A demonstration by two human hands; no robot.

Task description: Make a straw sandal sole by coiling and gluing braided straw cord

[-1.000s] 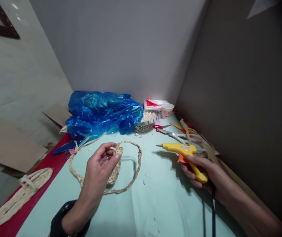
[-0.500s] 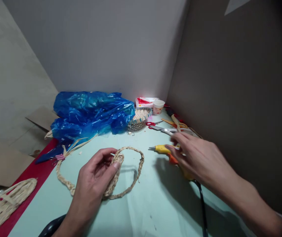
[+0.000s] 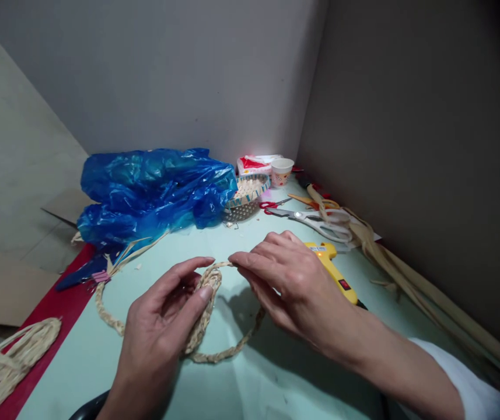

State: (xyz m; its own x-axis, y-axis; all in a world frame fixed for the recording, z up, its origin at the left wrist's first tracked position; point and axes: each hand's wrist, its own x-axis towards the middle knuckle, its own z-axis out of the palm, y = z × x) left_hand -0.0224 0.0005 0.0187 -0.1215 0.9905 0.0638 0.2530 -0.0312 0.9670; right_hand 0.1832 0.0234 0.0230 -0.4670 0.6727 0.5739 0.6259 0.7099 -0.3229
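Observation:
My left hand grips a flat oval coil of braided straw between thumb and fingers. From the coil's top, a loose length of the same braid arcs out to the right and back underneath. My right hand pinches this braid just right of the coil, thumb against fingertips. Behind the right hand a yellow glue gun lies on the table, its nozzle hidden by the hand. Left of my left hand, the braid's tail runs to a pink clip.
A blue plastic bag lies at the back beside a small woven basket and a paper cup. White-handled scissors, red scissors and straw strips are at the right. A finished-looking straw piece lies at left.
My right hand has let go of the glue gun, which now lies on the table, and moved left to pinch the braid. My left hand keeps hold of the coil.

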